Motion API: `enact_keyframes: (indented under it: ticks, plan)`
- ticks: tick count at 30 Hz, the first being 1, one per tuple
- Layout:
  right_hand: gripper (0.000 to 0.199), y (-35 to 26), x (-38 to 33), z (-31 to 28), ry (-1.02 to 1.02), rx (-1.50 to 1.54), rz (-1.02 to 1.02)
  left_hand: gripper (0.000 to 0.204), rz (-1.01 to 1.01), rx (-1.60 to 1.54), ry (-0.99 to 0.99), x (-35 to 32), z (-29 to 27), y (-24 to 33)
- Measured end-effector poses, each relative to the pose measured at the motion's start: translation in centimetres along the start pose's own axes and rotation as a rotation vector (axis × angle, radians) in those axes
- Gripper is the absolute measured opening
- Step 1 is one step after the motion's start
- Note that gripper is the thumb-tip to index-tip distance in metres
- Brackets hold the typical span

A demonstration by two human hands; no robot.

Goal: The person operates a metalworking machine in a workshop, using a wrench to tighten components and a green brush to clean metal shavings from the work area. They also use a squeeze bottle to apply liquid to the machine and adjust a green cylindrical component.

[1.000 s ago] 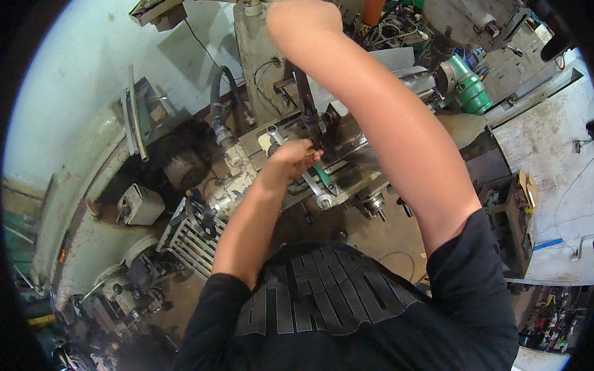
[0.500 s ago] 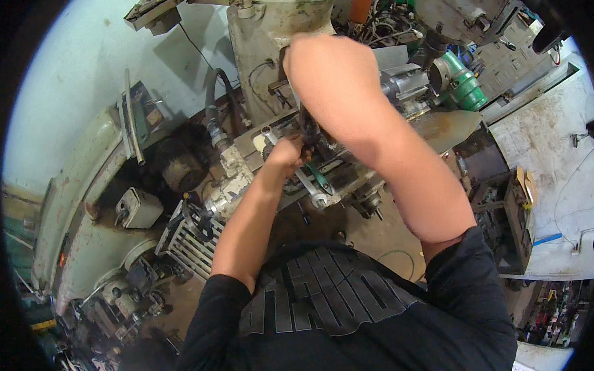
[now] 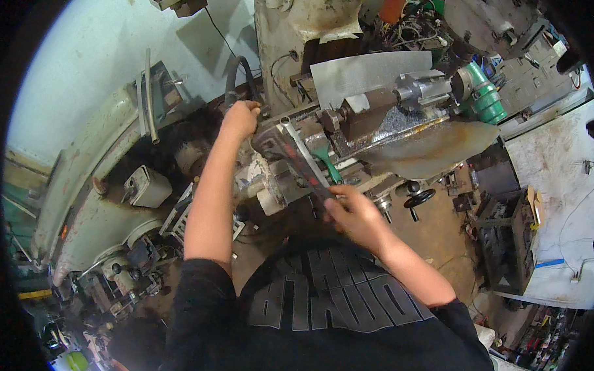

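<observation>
My right hand (image 3: pixel 355 213) is wrapped around the lower end of a dark pipe wrench (image 3: pixel 296 160) with worn red patches. The wrench's wide head points up and left over the machine table. Further up and left, my left hand (image 3: pixel 243 118) is closed beside a thick dark hose (image 3: pixel 233 80); what it grips, if anything, is hidden. Just behind the pipe wrench lies a long silver spanner (image 3: pixel 300 145). Next to it is a brush with a green handle (image 3: pixel 327 163), its bristles toward the machine.
Behind the tools stands a milling machine column (image 3: pixel 276 68). A brown vise-like block (image 3: pixel 371 111) and a chuck (image 3: pixel 424 89) sit on its table among metal chips, before a grey sheet (image 3: pixel 365 72). A black handwheel (image 3: pixel 420 197) juts out at the front; a metal cabinet (image 3: pixel 505 243) stands right.
My right hand has come down and toward me from the machine column, now with the pipe wrench. My left hand has left the spanner and brush, moving up and left.
</observation>
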State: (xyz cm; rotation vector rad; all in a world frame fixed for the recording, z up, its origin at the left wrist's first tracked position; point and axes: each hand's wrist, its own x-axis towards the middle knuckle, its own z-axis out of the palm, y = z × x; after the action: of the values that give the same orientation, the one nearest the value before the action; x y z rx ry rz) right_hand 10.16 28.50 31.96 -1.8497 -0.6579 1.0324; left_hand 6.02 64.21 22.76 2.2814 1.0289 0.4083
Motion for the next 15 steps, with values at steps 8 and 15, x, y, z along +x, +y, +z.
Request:
enact_keyframes:
  ticks: [8, 15]
  plan:
    - [0.034, 10.9, 7.5, 4.7, -0.209, -0.1, 0.038, 0.031, 0.017, 0.273, -0.031, 1.6, 4.1, -2.6]
    - [0.034, 14.2, 7.9, 4.1, -0.18, -0.178, 0.051, 0.047, -0.06, 0.353, 0.113, -5.6, -2.2, -5.8]
